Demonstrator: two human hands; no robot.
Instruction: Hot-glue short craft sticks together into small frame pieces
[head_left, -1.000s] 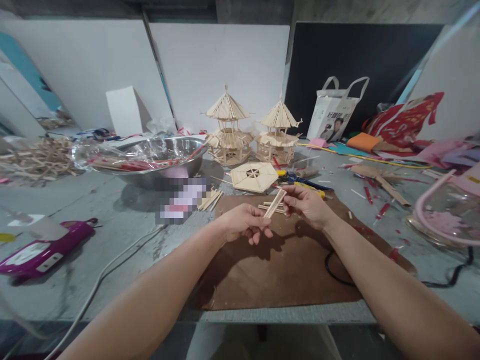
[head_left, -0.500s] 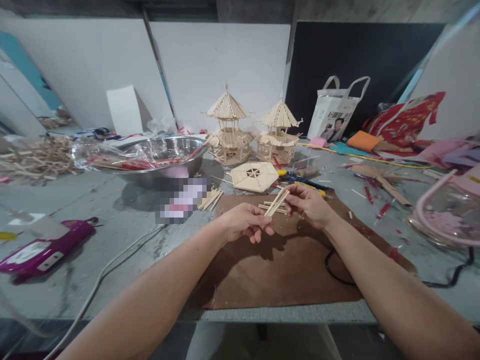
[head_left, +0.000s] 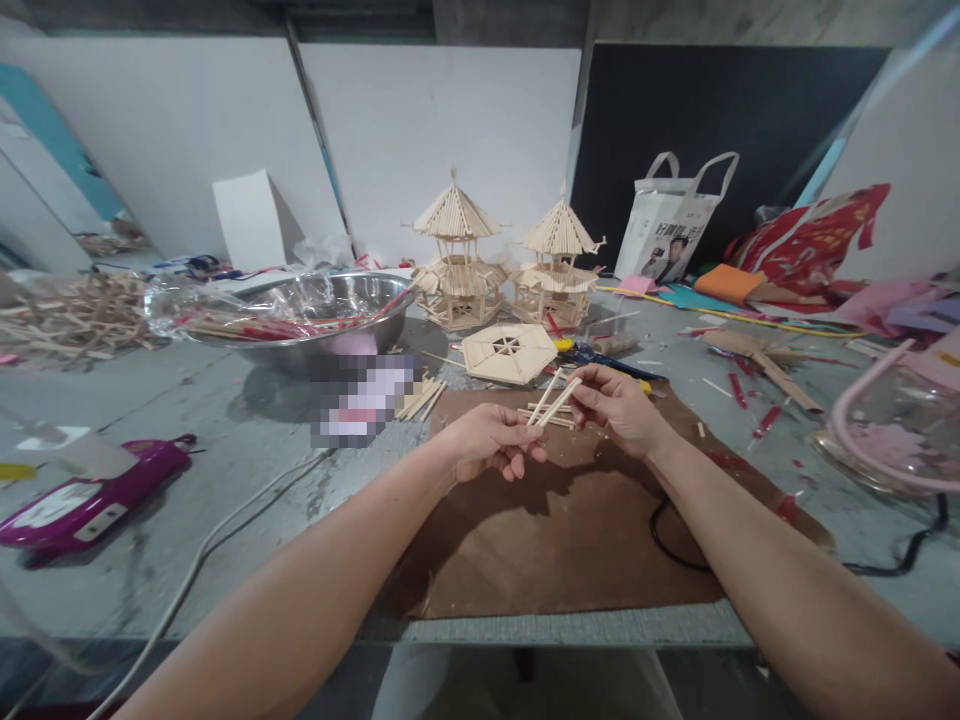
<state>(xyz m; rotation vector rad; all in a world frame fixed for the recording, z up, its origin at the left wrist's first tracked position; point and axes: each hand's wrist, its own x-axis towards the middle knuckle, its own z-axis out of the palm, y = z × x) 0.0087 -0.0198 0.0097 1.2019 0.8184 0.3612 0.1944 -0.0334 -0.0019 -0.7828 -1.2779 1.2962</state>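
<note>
Above the mat (head_left: 525, 560), the left hand (head_left: 491, 440) pinches the sticks (head_left: 559, 403) at their near ends; the right hand (head_left: 611, 405) pinches one far end. They look light, stiff, perhaps easy to snap, so the ends seem the safest hold. Beyond lies the hexagon (head_left: 480, 358).

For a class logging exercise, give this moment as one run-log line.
left hand: holds sticks; right hand: at sticks' far ends; mat: below hands; hexagon: beyond mat; pagodas: behind hexagon

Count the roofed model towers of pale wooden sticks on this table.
2: the larger pale wooden tower on the left, the smaller pale wooden tower on the right, both beyond the hexagonal wooden panel.
</note>
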